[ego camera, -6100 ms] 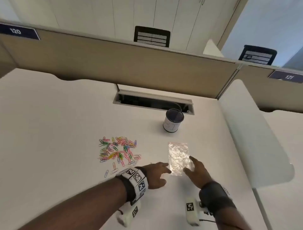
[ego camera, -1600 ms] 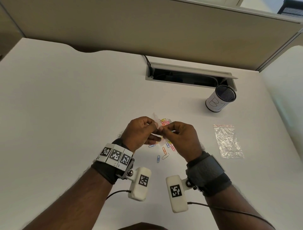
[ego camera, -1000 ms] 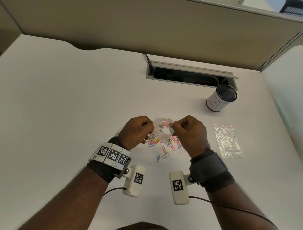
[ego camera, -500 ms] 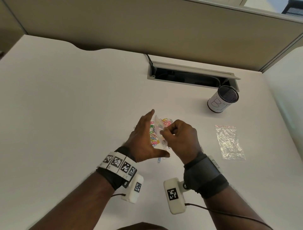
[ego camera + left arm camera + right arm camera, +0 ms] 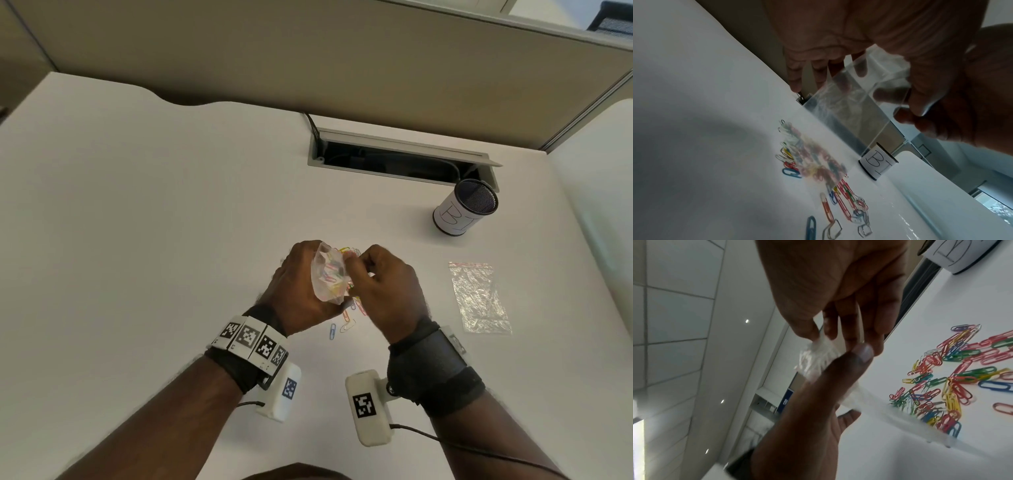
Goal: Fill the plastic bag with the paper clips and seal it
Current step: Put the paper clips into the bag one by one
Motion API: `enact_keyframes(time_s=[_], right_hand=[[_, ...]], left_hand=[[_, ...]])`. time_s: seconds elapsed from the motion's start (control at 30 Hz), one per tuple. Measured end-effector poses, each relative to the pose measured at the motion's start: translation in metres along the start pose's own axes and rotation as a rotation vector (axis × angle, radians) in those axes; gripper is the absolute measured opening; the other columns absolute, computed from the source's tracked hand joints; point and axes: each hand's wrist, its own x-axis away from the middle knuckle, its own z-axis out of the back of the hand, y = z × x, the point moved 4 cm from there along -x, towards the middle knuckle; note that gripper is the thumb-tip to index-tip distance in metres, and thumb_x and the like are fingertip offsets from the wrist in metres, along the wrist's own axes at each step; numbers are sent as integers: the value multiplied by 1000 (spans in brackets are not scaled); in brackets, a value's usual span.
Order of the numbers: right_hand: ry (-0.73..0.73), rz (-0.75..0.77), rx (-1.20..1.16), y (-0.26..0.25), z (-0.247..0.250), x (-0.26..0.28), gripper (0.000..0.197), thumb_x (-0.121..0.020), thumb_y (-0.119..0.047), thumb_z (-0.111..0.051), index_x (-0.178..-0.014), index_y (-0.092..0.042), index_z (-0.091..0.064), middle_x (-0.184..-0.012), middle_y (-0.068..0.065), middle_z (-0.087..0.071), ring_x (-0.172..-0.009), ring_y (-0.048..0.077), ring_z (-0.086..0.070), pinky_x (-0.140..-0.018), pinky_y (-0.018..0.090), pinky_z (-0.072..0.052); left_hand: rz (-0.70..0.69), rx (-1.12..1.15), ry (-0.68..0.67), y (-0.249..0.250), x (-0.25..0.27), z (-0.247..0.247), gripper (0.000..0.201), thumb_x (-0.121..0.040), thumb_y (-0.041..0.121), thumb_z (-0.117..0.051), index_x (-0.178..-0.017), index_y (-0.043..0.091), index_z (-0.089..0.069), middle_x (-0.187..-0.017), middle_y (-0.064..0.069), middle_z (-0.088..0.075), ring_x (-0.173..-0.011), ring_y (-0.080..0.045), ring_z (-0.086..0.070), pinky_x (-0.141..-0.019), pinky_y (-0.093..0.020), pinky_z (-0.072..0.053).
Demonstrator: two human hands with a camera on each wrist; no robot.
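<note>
I hold a small clear plastic bag [image 5: 328,275] up between both hands, just above the pile of coloured paper clips [image 5: 346,323]. My left hand [image 5: 297,286] cups it from the left, its thumb [image 5: 840,379] pressing on the film. At the bag's upper edge [image 5: 819,353] my right hand [image 5: 378,284] pinches the plastic. The bag [image 5: 857,99] looks empty in the left wrist view; the clips [image 5: 813,168] show through it, lying on the white desk. Most of the pile [image 5: 953,378] lies spread under my hands.
A second clear bag [image 5: 479,298] lies flat on the desk to the right. Behind it stands a white-labelled mesh cup [image 5: 464,209], beside an open cable slot [image 5: 400,157]. A beige partition closes off the far edge.
Half a second ago my left hand was spread open beside the bag; now it has closed onto the bag. The right hand has kept its pinch on the bag.
</note>
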Motion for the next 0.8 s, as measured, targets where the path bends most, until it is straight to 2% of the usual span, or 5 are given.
enact_keyframes(time_s=[0.17, 0.33, 0.43, 0.57, 0.8], right_hand=[[-3, -152, 3, 52, 14, -21, 29, -86, -39, -60, -110, -22, -58, -112, 0, -68, -100, 21, -65, -87, 29, -49], [-309, -238, 236, 93, -14, -14, 85, -74, -30, -76, -143, -17, -27, -143, 11, -40, -130, 28, -39, -109, 41, -35], [-358, -240, 264, 107, -35, -13, 108, -65, -39, -81, -146, -22, -13, -151, 12, -20, -140, 33, -18, -113, 54, -28], [-417, -170, 267, 104, -58, -10, 114, -67, -37, -81, -147, -27, -1, -158, 5, 10, -146, 31, 9, -118, 52, -13], [-431, -65, 305, 99, -72, -23, 92, -75, -33, -75, -146, -34, -16, -160, 0, 5, -147, 24, 2, -118, 47, -21]], left_hand=[[0, -2, 19, -17, 0, 21, 81, -54, 57, -80, -118, 22, -43, -114, 2, -51, -104, -9, -52, -90, -18, -42], [-16, 1, 36, -30, -2, 38, 80, -56, 55, -78, -120, 22, -42, -114, 1, -51, -108, -8, -50, -95, -16, -37], [-19, 4, 32, -35, -3, 41, 81, -57, 55, -78, -121, 18, -44, -114, 1, -51, -110, -11, -50, -98, -25, -39], [-22, 0, 17, -38, -2, 39, 79, -58, 54, -78, -120, 20, -43, -114, 2, -52, -111, -16, -50, -99, -33, -42], [-19, 21, 13, -38, 0, 37, 77, -58, 57, -75, -119, 23, -42, -113, 6, -51, -112, -11, -50, -96, -16, -37]])
